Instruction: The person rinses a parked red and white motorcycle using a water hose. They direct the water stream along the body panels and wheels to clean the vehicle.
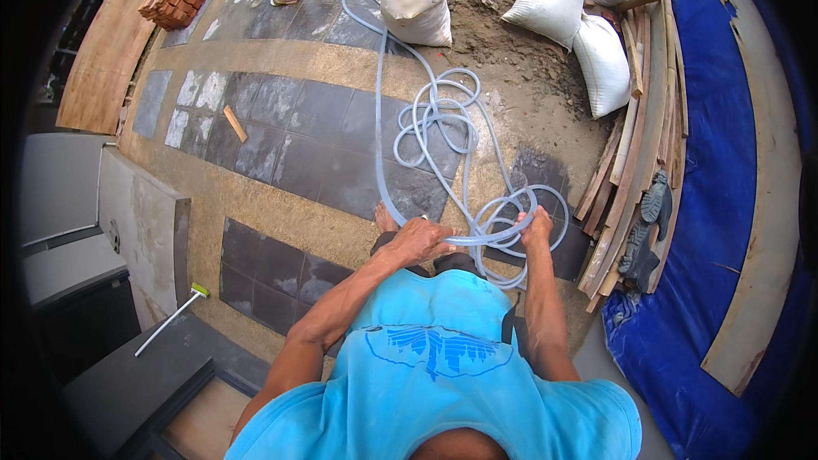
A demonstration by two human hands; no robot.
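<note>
Since the translucent hose (479, 240) is gripped by both hands, I'd work the slack from there. Left hand (417, 241): fingers wrapped around the hose, in front of the knees. Right hand (535, 228): fingers clamped on a bend; undersides of both grips hidden. Rest of the hose is on the floor: one tangle over the right edge of the dark tile strip (324, 119), more loops by the right hand, one run up to just beside the white sack (417, 21). Best lift crossed loops singly; a hard pull probably tightens them or kinks the wall. Roll the hose in the fingers to shed twist, leave bends wide, steer clear of the plank pile (637, 158), likely snag.
</note>
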